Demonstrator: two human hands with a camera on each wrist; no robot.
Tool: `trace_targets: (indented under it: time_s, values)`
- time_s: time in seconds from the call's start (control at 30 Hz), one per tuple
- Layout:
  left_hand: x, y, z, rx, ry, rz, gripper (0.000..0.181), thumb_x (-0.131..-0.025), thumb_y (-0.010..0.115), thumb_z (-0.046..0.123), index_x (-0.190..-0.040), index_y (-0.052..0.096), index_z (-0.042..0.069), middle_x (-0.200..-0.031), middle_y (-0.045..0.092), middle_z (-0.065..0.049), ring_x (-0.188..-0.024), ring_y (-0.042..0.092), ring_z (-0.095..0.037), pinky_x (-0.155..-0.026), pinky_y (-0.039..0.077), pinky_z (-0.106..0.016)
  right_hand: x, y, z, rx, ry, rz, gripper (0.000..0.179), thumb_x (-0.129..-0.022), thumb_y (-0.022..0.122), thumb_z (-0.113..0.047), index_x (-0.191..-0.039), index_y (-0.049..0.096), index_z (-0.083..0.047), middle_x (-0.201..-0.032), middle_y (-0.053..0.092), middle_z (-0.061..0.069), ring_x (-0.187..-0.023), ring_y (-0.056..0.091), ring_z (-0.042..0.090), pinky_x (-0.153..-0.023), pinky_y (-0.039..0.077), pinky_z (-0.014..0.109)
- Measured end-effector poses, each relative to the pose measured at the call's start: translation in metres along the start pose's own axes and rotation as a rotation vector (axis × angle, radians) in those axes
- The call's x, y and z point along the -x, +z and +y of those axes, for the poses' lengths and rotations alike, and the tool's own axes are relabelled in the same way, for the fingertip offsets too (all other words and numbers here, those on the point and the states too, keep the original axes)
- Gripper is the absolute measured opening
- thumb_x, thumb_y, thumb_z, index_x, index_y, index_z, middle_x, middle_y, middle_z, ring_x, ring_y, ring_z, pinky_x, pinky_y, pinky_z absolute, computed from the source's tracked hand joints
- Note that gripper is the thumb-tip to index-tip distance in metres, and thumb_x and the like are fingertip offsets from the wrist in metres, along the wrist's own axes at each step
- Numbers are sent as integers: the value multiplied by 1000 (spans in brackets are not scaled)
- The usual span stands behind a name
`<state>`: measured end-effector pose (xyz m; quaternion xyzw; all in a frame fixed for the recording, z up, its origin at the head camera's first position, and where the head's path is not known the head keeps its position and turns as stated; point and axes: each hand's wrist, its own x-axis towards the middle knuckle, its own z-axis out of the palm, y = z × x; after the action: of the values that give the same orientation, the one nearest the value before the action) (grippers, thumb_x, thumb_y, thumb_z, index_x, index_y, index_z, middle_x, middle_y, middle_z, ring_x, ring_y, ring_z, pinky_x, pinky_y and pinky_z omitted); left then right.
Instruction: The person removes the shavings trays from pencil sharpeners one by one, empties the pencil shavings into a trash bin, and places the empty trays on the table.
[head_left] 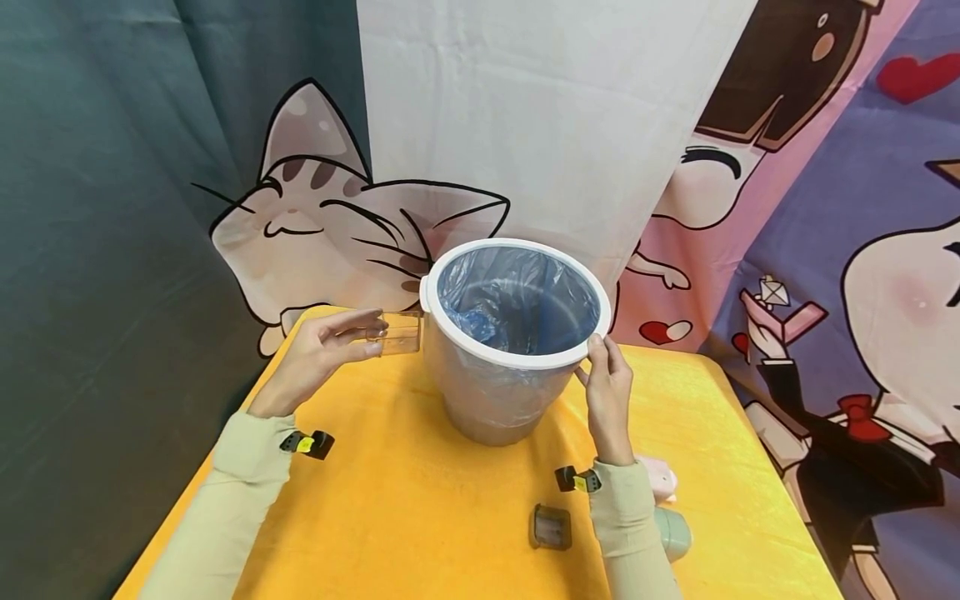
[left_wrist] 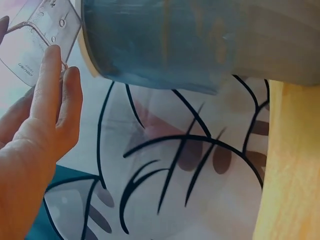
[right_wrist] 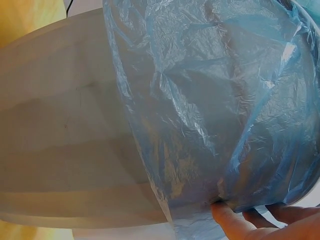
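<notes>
A grey trash bin (head_left: 487,412) stands upright on the yellow cloth. It has a white rim ring (head_left: 525,361) and a translucent blue liner bag (head_left: 558,275), whose edge hangs over the outside wall (right_wrist: 190,100). My left hand (head_left: 322,346) holds a clear plastic box (head_left: 401,333) between thumb and fingers, just left of the bin. Small lettering shows on the box (left_wrist: 37,55) in the left wrist view. With my right hand (head_left: 611,396) I grip the bin's rim at its front right, thumb on top. Its fingertips (right_wrist: 227,217) press against the bag below the rim.
A small dark grey square holder (head_left: 551,527) sits on the yellow tablecloth (head_left: 390,500) near the front. Beside my right forearm lie a pink object (head_left: 658,479) and a pale green one (head_left: 674,533), both partly hidden. Behind the table hangs a cartoon-printed curtain (head_left: 525,125).
</notes>
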<state>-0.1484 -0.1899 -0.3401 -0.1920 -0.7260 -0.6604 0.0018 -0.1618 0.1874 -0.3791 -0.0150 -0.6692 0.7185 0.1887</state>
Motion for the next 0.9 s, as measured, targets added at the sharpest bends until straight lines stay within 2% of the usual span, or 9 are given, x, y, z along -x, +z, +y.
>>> trace_targets:
  time_s: [0.17, 0.3, 0.5, 0.73, 0.9]
  values:
    - [6, -3, -9, -2, 3, 42, 48, -83, 69, 13, -128, 53, 8, -121, 57, -13, -114, 52, -31, -88, 49, -28, -1, 0, 1, 4, -9, -5, 52, -91, 52, -44, -131, 50, -10, -127, 51, 9, -117, 49, 22, -91, 46, 46]
    - [10, -4, -19, -19, -10, 47, 48, -82, 69, 15, -127, 54, 10, -121, 57, -11, -114, 53, -29, -88, 49, -28, 0, 0, 1, 10, -3, -7, 53, -91, 52, -44, -132, 49, -11, -128, 51, 9, -117, 49, 22, -91, 46, 46]
    - [15, -3, -32, -12, -30, 9, 50, -82, 69, 13, -129, 52, 10, -123, 57, -11, -114, 53, -28, -89, 49, -27, 0, 1, 1, -3, 0, -8, 53, -91, 52, -44, -132, 49, -9, -128, 50, 10, -117, 48, 23, -91, 45, 47]
    - [20, -1, -43, 18, -51, -37, 54, -81, 69, 10, -131, 49, 7, -127, 54, -13, -117, 50, -32, -88, 49, -28, 0, 1, 0, 12, -2, -7, 55, -90, 52, -45, -132, 49, -10, -129, 50, 9, -117, 49, 23, -91, 46, 46]
    - [24, 1, -53, 28, -72, -62, 57, -81, 70, 9, -132, 47, 3, -127, 54, -13, -116, 52, -30, -87, 50, -29, 0, 0, 0, 17, -3, -5, 56, -91, 52, -45, -133, 48, -8, -129, 50, 12, -117, 48, 24, -90, 46, 46]
